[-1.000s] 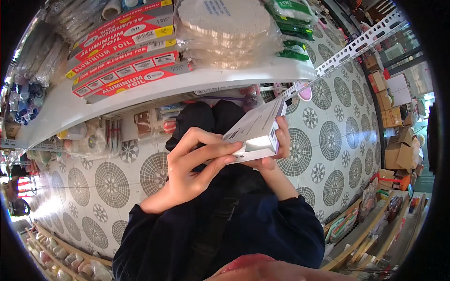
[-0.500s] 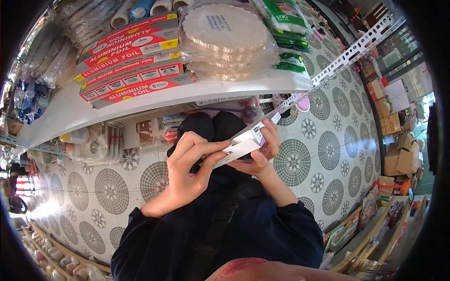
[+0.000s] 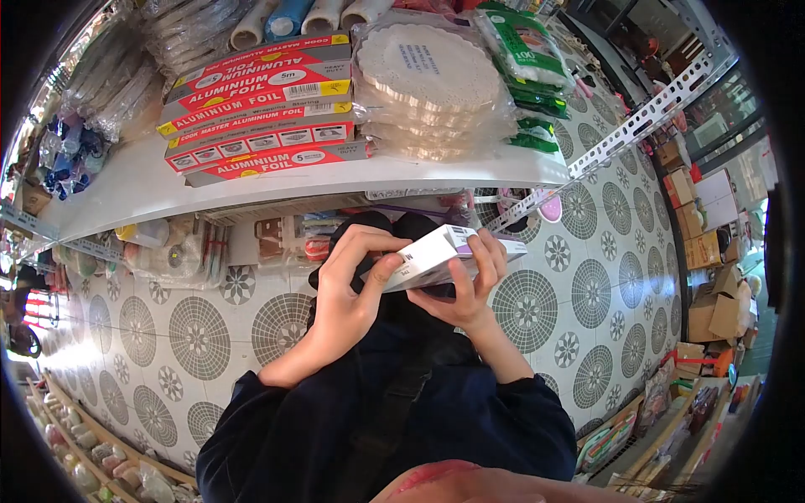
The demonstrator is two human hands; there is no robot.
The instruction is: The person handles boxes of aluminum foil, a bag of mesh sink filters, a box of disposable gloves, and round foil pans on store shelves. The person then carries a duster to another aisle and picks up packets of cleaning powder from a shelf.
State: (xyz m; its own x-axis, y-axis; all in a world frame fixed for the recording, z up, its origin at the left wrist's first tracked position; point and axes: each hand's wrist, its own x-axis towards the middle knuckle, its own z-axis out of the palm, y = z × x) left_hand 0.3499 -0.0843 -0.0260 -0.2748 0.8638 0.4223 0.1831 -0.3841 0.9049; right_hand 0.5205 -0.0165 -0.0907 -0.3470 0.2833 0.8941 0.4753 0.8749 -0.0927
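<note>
Box [image 3: 429, 250], one, white with purple areas: held in front of your body, between your two hands, tilted, near the shelf but apart from it; its small print is too fine to read.

Left grip [image 3: 348, 281], yours: closed on the box, thumb and fingers at its left end. Right grip [image 3: 468, 293], yours: grasping the same box, thumb on the side toward you, fingers around the right part.

Shelf [image 3: 134, 183], white, ahead of you, bearing:
- aluminium foil cartons [image 3: 260, 105], stacked, red and grey, left of the middle;
- paper doilies [image 3: 429, 71], round, in clear wrapping, just beside the cartons on their right;
- green packets [image 3: 527, 50], piled, right of the doilies, the top one marked "100";
- rolls [image 3: 325, 17], behind the cartons, one blue.

Metal post [image 3: 641, 117], perforated, at the shelf's right end. Floor [image 3: 527, 312], tiled with circular patterns, around you. Cardboard boxes [image 3: 711, 308], brown, well apart to your right.
</note>
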